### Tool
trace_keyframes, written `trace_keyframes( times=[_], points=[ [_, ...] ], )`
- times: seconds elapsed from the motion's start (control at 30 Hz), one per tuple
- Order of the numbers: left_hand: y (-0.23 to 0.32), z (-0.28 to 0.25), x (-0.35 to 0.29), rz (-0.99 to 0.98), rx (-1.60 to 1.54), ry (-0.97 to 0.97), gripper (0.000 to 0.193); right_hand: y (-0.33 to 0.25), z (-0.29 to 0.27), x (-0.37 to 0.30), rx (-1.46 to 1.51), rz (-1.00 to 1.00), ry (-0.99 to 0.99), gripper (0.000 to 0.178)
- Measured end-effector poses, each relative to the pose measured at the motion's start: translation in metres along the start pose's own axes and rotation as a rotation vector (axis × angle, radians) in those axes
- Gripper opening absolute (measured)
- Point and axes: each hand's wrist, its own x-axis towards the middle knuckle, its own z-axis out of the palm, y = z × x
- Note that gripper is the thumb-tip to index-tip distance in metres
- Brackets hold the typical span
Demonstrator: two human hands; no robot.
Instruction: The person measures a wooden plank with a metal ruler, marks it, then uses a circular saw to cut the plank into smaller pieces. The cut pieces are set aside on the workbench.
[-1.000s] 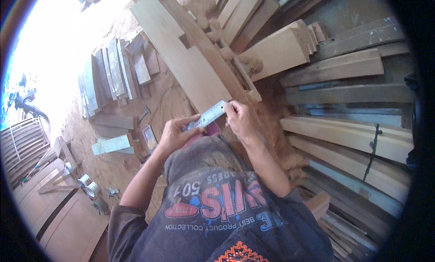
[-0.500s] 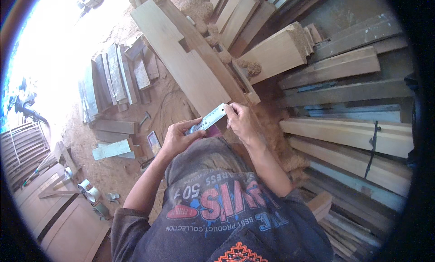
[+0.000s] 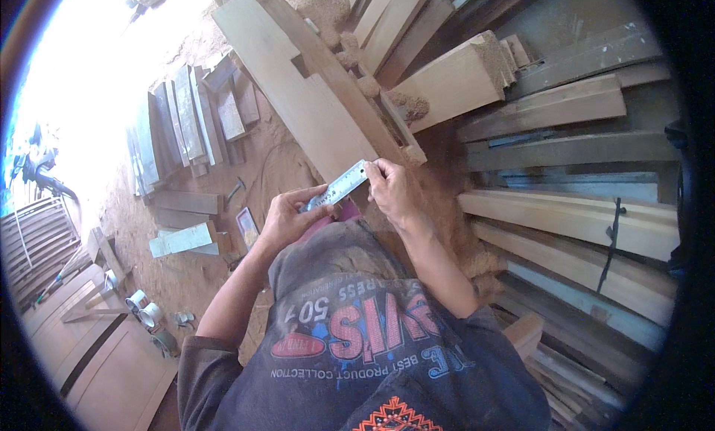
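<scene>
A short metal ruler [image 3: 345, 184] slants between my hands, close to the near end of a long wooden board [image 3: 328, 118]. My left hand [image 3: 292, 219] pinches its lower left end between thumb and fingers. At the upper right end, beside a small round hole, my right hand [image 3: 391, 191] grips it with thumb and forefinger. The board lies on a timber beam and has a square notch cut in one edge. Beneath the ruler, a patch of purplish cloth shows in front of my shirt.
Planks and beams [image 3: 573, 215] are piled along the right. Wood shavings [image 3: 410, 107] lie beside the board. Short offcuts [image 3: 182, 118], a hammer [image 3: 236, 189] and a small framed piece [image 3: 247, 227] rest on the dusty ground at left. Rolls of tape [image 3: 149, 314] stand at lower left.
Both hands have shifted slightly up and away with the ruler, which stays held at both ends. The surroundings have moved a little in the view.
</scene>
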Motion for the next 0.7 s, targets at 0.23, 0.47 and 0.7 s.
trace_keyframes(
  times=[0.23, 0.47, 0.7],
  points=[
    [0.005, -0.005, 0.003, -0.006, 0.01, -0.015, 0.055, -0.016, -0.005, -0.003, -0.104, 0.071, -0.023, 0.037],
    [0.006, -0.002, 0.0, 0.029, 0.064, 0.008, 0.056, -0.007, -0.006, -0.001, -0.069, 0.044, -0.043, 0.033],
    [0.011, -0.007, 0.003, 0.027, 0.165, 0.028, 0.055, 0.024, 0.011, -0.007, 0.244, 0.071, -0.01, 0.036]
  ],
)
